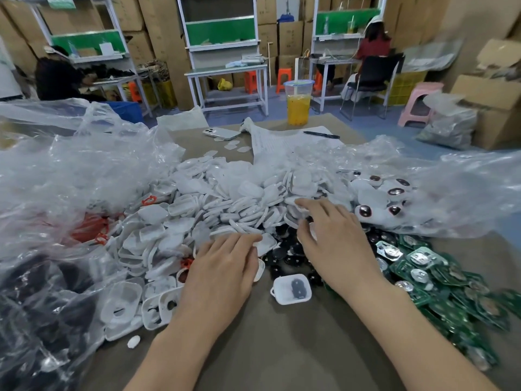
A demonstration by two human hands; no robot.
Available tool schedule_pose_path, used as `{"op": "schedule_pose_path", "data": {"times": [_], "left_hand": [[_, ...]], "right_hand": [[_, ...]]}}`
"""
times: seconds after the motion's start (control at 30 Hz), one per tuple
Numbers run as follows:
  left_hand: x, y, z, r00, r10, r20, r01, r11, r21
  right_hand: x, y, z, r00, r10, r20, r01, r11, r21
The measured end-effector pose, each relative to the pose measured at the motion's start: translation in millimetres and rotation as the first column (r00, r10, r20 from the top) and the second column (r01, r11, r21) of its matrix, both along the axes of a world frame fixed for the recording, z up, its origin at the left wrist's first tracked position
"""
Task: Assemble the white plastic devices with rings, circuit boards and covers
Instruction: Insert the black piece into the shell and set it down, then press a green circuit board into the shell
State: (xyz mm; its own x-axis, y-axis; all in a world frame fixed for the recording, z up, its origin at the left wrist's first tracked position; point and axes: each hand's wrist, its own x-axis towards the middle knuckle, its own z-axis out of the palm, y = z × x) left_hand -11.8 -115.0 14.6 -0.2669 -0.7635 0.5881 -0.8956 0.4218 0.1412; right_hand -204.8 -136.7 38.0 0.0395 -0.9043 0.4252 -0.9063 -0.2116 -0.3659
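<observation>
My left hand [225, 266] lies over a white plastic shell [261, 270] at the front of a big heap of white covers [225, 198], fingers curled around it. Fingers spread, my right hand [332, 238] reaches into the same heap and its fingertips touch the covers. One open white shell with a dark pad inside [293, 289] sits alone on the table between my hands. Green circuit boards [439, 277] are piled to the right, with black round parts [284, 258] beside them. Orange rings [93, 227] lie in a bag on the left.
Clear plastic bags [84, 165] bulge on both sides. Several white devices with dark centres [394, 193] lie in the right bag. Open white shells [127, 300] lie at the front left. At the back are a phone [221, 133], a pen [321, 134] and a cup of orange drink [298, 103].
</observation>
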Motion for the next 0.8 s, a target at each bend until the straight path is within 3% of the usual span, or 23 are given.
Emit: {"op": "schedule_pose_path", "data": {"times": [0.4,0.53,0.67,0.8], "left_hand": [[6,22,2,0.995,-0.045,-0.089,0.044,0.999,-0.007],[9,25,0,0.992,-0.068,-0.106,0.068,0.998,0.000],[11,24,-1,0.979,-0.065,-0.194,0.068,0.998,0.008],[11,26,-2,0.969,-0.051,-0.240,0.059,0.998,0.028]], "right_hand": [[-21,74,-6,0.935,-0.345,-0.085,0.343,0.939,-0.034],[-26,91,-16,0.868,-0.447,-0.215,0.478,0.870,0.123],[-21,95,-20,0.870,-0.455,-0.192,0.488,0.852,0.191],[-26,94,-22,0.878,-0.462,-0.126,0.474,0.876,0.089]]}}
